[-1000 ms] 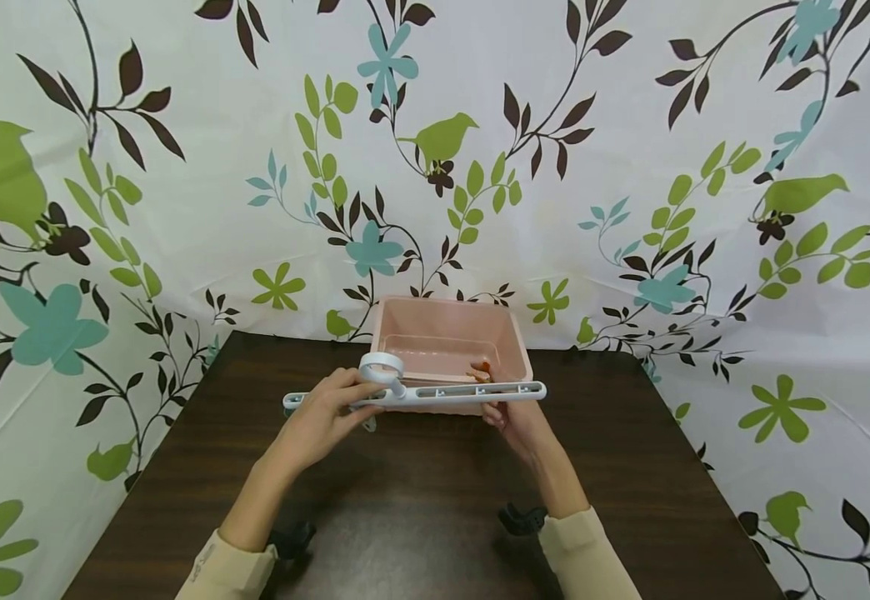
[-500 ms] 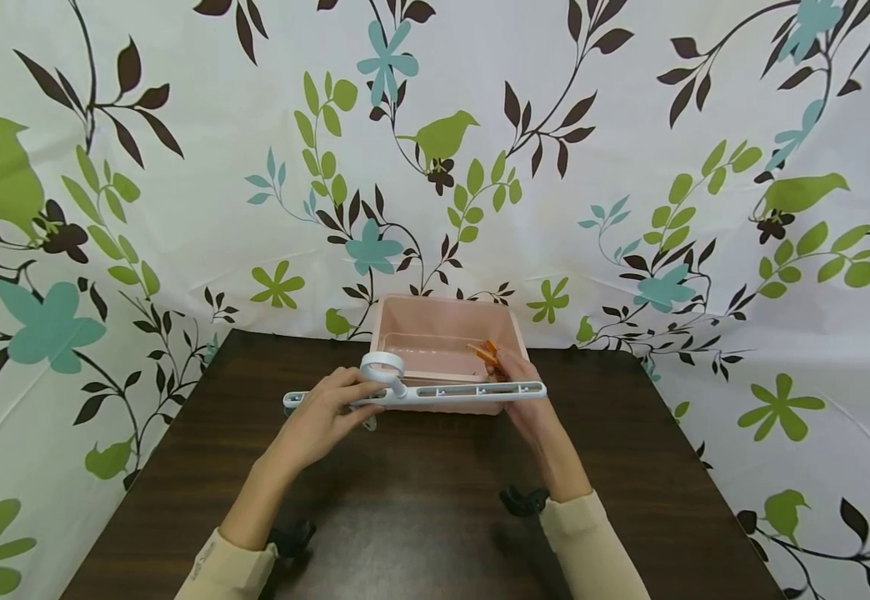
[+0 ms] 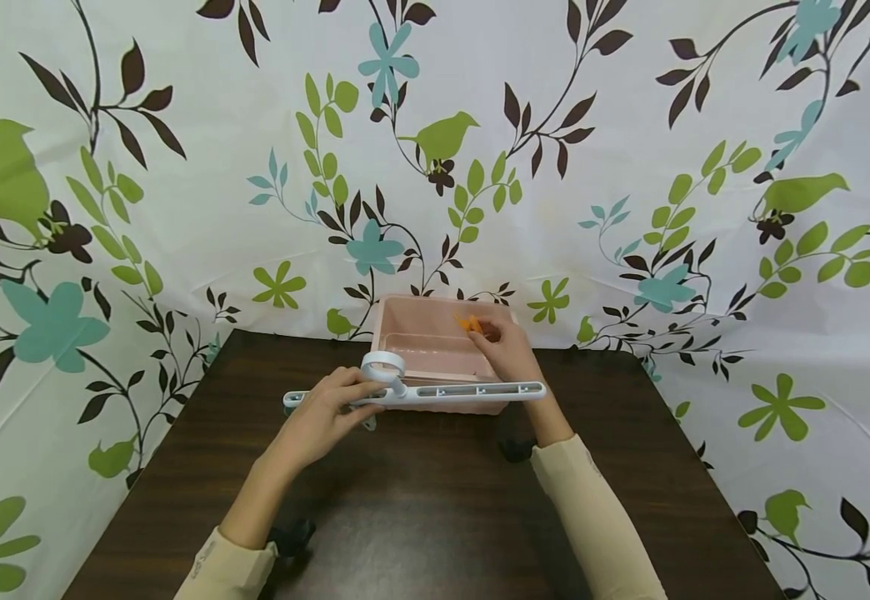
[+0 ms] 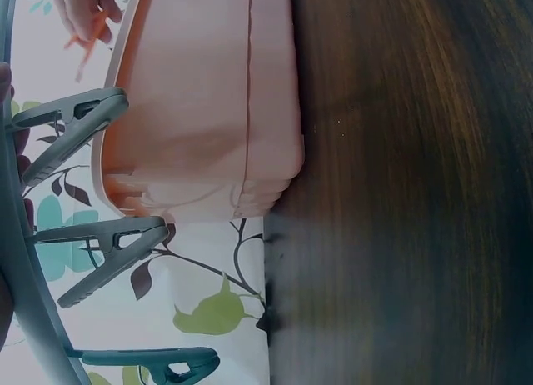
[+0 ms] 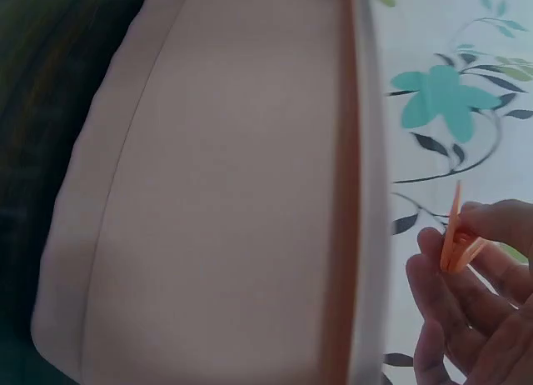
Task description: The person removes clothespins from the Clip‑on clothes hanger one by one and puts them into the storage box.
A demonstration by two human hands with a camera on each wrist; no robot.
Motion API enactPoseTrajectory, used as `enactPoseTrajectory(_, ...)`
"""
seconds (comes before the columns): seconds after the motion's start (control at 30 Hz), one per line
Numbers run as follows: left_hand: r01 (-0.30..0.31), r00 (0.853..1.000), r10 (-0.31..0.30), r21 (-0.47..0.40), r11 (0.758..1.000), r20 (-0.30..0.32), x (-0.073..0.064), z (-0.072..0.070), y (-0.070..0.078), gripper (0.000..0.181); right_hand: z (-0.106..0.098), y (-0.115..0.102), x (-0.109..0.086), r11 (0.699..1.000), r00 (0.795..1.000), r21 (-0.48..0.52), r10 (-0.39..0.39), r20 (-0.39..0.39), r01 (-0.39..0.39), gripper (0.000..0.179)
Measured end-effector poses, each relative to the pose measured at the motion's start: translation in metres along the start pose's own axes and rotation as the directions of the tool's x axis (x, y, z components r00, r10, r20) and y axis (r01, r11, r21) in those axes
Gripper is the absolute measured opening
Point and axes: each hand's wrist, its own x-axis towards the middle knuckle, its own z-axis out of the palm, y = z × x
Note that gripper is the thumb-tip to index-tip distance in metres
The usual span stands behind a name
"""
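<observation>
My left hand [image 3: 326, 414] grips a white clip hanger [image 3: 472, 392], a long slotted bar with a ring [image 3: 383, 365] standing up from it. Two grey clothes pegs [image 4: 108, 243] and one teal clothes peg [image 4: 183, 362] hang from the bar in the left wrist view. Between thumb and fingers, my right hand [image 3: 506, 346] pinches an orange clothes peg [image 3: 470, 323]. That hand is beyond the bar, above the pink bin [image 3: 435, 312]. In the right wrist view the orange peg stands out past the bin's rim, held at the fingertips.
The pink bin stands at the back of the dark wooden table [image 3: 420, 508], close to a patterned cloth [image 3: 202, 208] that hangs behind and at both sides. The hanger bar overlaps the bin's front in the head view. Black straps with cameras [image 3: 292, 537] sit under the wrists.
My right hand has come up from behind the bar's right end and moved farther over the bin, carrying the orange peg. The left hand and the hanger have stayed in place.
</observation>
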Motion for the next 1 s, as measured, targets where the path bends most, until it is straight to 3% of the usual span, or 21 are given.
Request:
enactPoseTrajectory(0.2, -0.002, 1.000, 0.002, -0.009, 1.000, 0.005, 0.001, 0.000, 0.001, 0.037, 0.005, 0.006, 0.014, 0.997, 0.999, -0.072, -0.025, 0.026, 0.027, 0.023)
enactPoseTrajectory(0.43, 0.013, 1.000, -0.013, -0.006, 1.000, 0.011, 0.000, -0.001, 0.002, 0.037, 0.008, 0.010, 0.024, 0.996, 0.997, -0.062, -0.066, 0.029, 0.067, 0.022)
enactPoseTrajectory(0.63, 0.017, 1.000, -0.017, 0.001, 1.000, 0.016, 0.000, -0.002, 0.003, 0.037, 0.007, 0.007, 0.023, 0.993, 0.997, -0.091, -0.068, 0.041, 0.071, 0.031)
enactPoseTrajectory(1.0, 0.050, 0.998, -0.050, 0.002, 0.999, 0.023, -0.002, -0.003, 0.005, 0.038, 0.007, -0.004, 0.014, 0.995, 0.995, -0.041, -0.088, 0.055, 0.090, 0.018)
